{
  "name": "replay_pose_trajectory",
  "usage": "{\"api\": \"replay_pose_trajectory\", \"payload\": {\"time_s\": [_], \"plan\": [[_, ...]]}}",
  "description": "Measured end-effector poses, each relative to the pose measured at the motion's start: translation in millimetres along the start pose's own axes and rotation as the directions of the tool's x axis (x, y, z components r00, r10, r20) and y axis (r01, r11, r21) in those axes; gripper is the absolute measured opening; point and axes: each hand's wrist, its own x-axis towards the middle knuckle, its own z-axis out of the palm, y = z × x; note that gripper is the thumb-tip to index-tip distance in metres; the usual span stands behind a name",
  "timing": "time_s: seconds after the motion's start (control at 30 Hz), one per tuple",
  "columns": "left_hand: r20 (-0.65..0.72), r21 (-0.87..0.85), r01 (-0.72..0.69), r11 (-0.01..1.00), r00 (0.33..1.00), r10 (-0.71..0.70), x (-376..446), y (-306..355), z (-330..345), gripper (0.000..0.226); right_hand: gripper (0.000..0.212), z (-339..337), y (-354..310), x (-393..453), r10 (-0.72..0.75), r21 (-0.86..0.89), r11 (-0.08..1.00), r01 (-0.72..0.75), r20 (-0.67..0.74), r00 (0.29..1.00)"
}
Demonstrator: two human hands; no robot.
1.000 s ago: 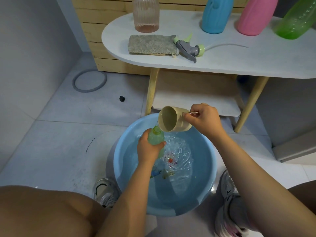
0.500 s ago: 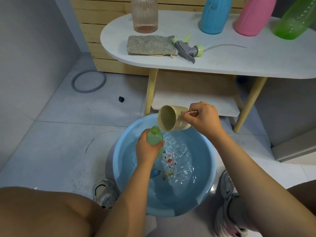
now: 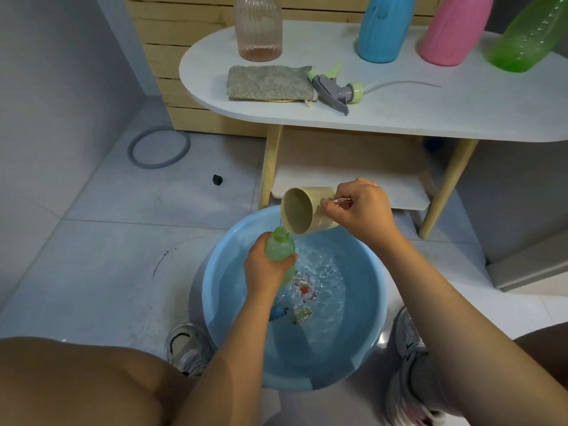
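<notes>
My left hand [image 3: 266, 269] grips a small green bottle [image 3: 279, 247] and holds it upright over a light blue basin [image 3: 373, 318] of rippling water on the floor. My right hand [image 3: 361, 212] holds a beige cup [image 3: 304, 213] by its handle. The cup is tipped on its side with its lip just above the bottle's open neck. A thin stream runs from the lip down to the neck. Small coloured pictures [image 3: 304, 290] show through the water at the basin's bottom.
A white oval table [image 3: 399, 115] on wooden legs stands behind the basin, carrying a clear ribbed bottle [image 3: 258, 26], blue [image 3: 382, 26], pink [image 3: 451, 29] and green [image 3: 528, 35] bottles, a grey cloth [image 3: 267, 83] and a spray-trigger head [image 3: 333, 90]. A grey ring [image 3: 159, 146] lies on the floor. My shoes flank the basin.
Both hands hold almost the same pose; the view has shifted slightly. Ripples in the basin water keep changing under the cup.
</notes>
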Motion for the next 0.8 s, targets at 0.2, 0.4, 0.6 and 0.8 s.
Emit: {"api": "replay_pose_trajectory", "payload": {"time_s": [0.2, 0.4, 0.6, 0.8], "plan": [[-0.016, 0.01, 0.004, 1.0, 1.0, -0.004, -0.8, -1.4, 0.7, 0.048, 0.034, 0.8, 0.8, 0.4, -0.027, -0.02, 0.999, 0.026, -0.007, 1.0], [-0.005, 0.005, 0.008, 1.0, 1.0, -0.008, -1.5, 1.6, 0.1, 0.042, 0.035, 3.0, 1.3, 2.0, -0.066, -0.046, 0.997, 0.066, 0.006, 0.998], [0.004, 0.024, 0.013, 1.0, 1.0, -0.013, -2.3, 3.0, 0.4, 0.04, 0.038, 4.7, -0.9, 1.4, -0.086, -0.062, 0.994, 0.087, 0.014, 0.996], [-0.019, 0.041, 0.031, 0.999, 0.999, -0.03, -1.8, 1.4, -0.3, 0.045, 0.039, 4.1, -3.5, 0.5, -0.11, -0.087, 0.99, 0.112, 0.022, 0.994]]}}
